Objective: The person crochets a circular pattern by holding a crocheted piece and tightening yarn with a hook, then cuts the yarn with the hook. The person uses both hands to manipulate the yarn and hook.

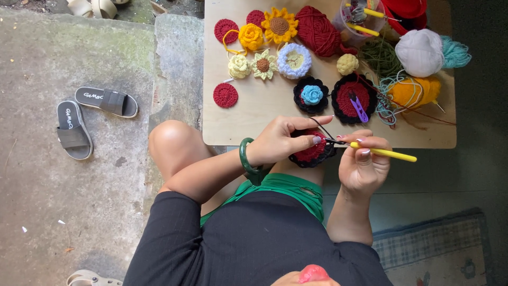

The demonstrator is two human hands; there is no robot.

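Left hand (pixel 278 139): wrist bent in from 9 o'clock, fingers curled shut around the red and black crochet piece (pixel 312 152), thumb lying along its top edge, index stretched out toward the hook tip. Green bangle (pixel 246 157) sits on that wrist.
Right hand (pixel 361 164): forearm comes up from 6 o'clock, palm facing me, thumb and first fingers pinched tight on the yellow crochet hook (pixel 382 152); handle sticks out toward 3 o'clock, tip points to 9 o'clock at the piece.
Crochet piece: round, red middle with black rim, held just off the near edge of the wooden board (pixel 254 114), above my lap.
Yarn: a dark strand (pixel 320 127) runs from the work up toward 12 o'clock.
Board stuff: finished flowers, a sunflower (pixel 279 25), red yarn ball (pixel 317 30), a red and black round (pixel 353 98) with a purple clip on it.
Ground at 9 o'clock: pair of grey sandals (pixel 90 116) on the concrete.
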